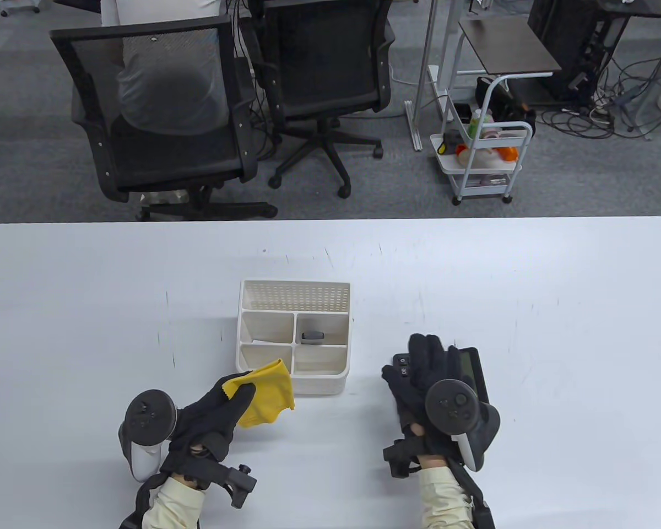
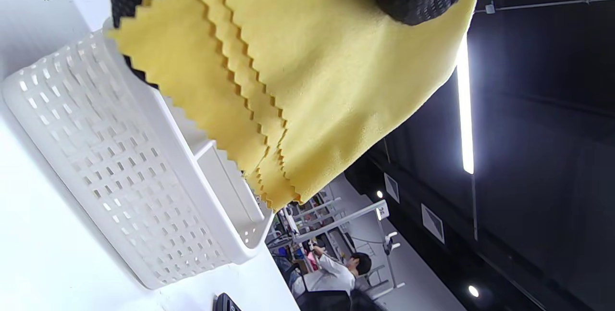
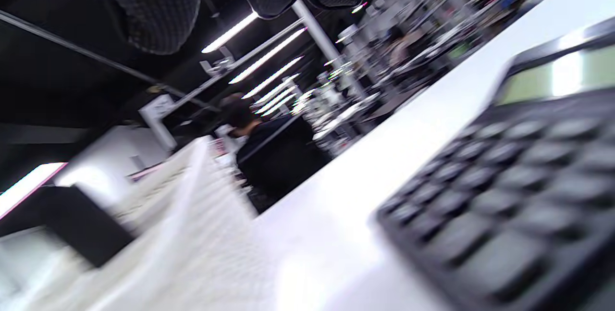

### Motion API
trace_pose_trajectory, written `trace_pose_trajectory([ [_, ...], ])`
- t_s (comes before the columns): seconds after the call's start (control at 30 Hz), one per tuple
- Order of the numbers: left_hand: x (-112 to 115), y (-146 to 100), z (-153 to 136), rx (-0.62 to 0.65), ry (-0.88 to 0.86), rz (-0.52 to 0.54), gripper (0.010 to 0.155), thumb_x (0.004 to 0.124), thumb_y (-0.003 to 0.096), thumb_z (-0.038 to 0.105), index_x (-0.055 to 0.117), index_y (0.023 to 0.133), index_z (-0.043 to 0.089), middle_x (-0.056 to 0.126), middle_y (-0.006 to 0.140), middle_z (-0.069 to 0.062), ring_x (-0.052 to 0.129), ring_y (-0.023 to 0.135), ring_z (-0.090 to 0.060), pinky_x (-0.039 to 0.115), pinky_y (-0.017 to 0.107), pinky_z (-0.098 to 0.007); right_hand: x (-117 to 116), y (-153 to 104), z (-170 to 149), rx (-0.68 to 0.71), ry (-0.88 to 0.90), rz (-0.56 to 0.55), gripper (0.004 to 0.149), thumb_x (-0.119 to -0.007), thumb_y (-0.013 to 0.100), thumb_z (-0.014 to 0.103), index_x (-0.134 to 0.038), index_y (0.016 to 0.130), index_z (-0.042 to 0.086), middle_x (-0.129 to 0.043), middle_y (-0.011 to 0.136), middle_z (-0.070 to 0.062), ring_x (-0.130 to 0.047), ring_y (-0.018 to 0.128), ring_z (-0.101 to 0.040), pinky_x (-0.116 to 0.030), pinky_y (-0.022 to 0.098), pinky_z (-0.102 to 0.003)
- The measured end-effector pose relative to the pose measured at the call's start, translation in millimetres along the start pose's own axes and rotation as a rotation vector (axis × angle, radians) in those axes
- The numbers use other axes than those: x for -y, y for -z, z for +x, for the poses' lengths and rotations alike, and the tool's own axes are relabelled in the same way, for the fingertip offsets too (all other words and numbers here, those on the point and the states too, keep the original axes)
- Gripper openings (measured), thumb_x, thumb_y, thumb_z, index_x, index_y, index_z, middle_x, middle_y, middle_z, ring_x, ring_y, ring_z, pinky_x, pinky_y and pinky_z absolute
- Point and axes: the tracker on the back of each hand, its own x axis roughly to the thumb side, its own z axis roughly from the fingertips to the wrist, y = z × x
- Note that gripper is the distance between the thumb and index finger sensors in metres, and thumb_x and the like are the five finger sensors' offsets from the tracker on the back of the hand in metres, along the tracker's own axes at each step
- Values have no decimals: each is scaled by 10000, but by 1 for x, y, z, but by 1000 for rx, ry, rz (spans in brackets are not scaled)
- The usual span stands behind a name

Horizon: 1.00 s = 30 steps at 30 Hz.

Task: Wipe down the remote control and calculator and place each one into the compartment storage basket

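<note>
The white compartment basket (image 1: 341,380) (image 2: 120,167) stands mid-table. A grey remote control (image 1: 312,336) stands on end in its middle right compartment. My left hand (image 1: 237,394) pinches a folded yellow cloth (image 1: 267,391) (image 2: 307,85) just in front of the basket's near left corner. To the right of the basket the black calculator (image 1: 470,366) (image 3: 504,191) lies flat on the table. My right hand (image 1: 418,363) hovers over its left half with fingers spread and fairly straight. In the blurred right wrist view those fingertips (image 3: 153,8) hang clear above the keys.
The white table (image 1: 556,308) stretches wide on both sides of the basket. Beyond its far edge stand two black office chairs (image 1: 160,110), one with a person seated, and a white trolley (image 1: 485,160).
</note>
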Motion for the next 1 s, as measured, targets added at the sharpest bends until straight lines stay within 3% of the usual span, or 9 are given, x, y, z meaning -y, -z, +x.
trace_pose_trajectory([
  [0.1,-2,0,-1,-10,0,6,413,730,548,416,799,906,223,998,841,-53,1063,721,-280,911,505,-450,6,8,-27,-127,-105,-39,817,-799,531,442,-442,1154,52,-472,1191,-272,-309,1034,-597,-264,595,-812],
  [0.37,-2,1,-1,-20,0,10,411,736,546,411,808,901,217,1016,819,-51,1077,704,-263,920,494,-440,8,25,-82,-408,-110,62,869,-823,515,414,-398,1141,-14,-504,1156,-300,-443,997,-572,-362,626,-760],
  [0.57,-2,2,0,-28,23,6,403,732,548,422,815,887,219,1032,776,-20,1085,677,-241,923,485,-429,-4,32,-93,-480,-215,147,776,-817,519,395,-542,1109,-26,-703,1013,-237,-624,855,-476,-426,634,-700],
  [0.73,-1,3,-1,-29,24,-9,400,733,547,424,819,880,222,1034,773,-20,1087,672,-244,924,481,-431,-6,34,-94,-458,-368,74,702,-812,502,435,-691,1048,11,-828,869,-143,-741,742,-397,-475,630,-683],
  [1.0,0,3,0,-30,24,-14,398,728,547,424,817,881,225,1030,784,-25,1084,681,-248,922,485,-435,-5,37,-101,-498,-250,122,612,-800,502,386,-772,967,-11,-848,741,-120,-760,623,-372,-499,614,-681],
])
